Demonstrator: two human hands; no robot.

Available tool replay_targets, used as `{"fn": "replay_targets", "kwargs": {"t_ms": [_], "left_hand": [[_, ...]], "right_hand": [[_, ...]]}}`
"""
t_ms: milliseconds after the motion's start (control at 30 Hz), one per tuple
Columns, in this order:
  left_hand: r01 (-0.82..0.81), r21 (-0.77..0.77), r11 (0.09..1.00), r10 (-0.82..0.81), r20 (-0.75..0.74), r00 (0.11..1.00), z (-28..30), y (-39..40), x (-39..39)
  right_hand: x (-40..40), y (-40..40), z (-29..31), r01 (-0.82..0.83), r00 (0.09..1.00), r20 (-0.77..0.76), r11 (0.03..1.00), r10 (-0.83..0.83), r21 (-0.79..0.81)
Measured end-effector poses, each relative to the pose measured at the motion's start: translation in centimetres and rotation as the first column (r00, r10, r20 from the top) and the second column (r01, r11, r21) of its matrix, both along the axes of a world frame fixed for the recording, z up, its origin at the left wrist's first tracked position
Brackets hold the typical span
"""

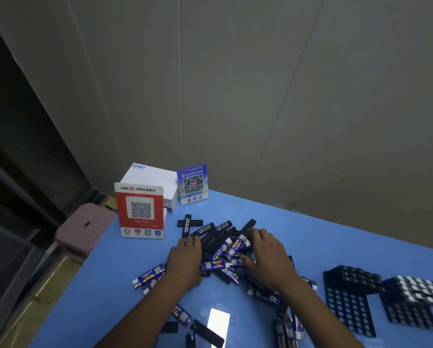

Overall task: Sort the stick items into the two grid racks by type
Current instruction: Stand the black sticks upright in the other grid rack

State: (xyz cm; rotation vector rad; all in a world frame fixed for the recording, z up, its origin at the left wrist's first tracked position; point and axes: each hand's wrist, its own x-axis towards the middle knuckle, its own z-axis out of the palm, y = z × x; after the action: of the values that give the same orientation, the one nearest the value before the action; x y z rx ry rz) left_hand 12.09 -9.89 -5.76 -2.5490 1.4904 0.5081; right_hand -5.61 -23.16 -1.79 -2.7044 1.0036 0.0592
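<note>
Both hands lie palm-down, fingers spread, on the pile of sticks [223, 249] at frame centre: left hand [185, 259] on its left edge, right hand [265, 254] on its right. Neither pinches anything. Two racks [348, 297] sit lower right.

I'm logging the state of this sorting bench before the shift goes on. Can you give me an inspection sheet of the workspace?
Surface: blue table, with a bright glare patch near the front edge.
Job's things: mixed pile of sticks, black ones and blue-labelled ones, more scattered towards the front; left rack partly filled with dark-capped sticks; right rack partly filled with white-capped ones.
Clutter: red QR sign, blue QR sign, white box.
Hands: left hand and right hand rest spread on the pile.
Cables: nothing seen.
Surroundings: grey wall; pink stool beside the table.
</note>
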Motion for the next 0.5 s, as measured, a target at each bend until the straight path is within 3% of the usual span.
{"fn": "replay_targets", "kwargs": {"t_ms": [500], "left_hand": [[-0.053,-0.123,0.991,0.037,-0.136,0.990,0.7,1.0,0.2]], "right_hand": [[-0.8,0.3,0.4,0.027,1.000,-0.015,1.000,-0.027,0.009]]}}
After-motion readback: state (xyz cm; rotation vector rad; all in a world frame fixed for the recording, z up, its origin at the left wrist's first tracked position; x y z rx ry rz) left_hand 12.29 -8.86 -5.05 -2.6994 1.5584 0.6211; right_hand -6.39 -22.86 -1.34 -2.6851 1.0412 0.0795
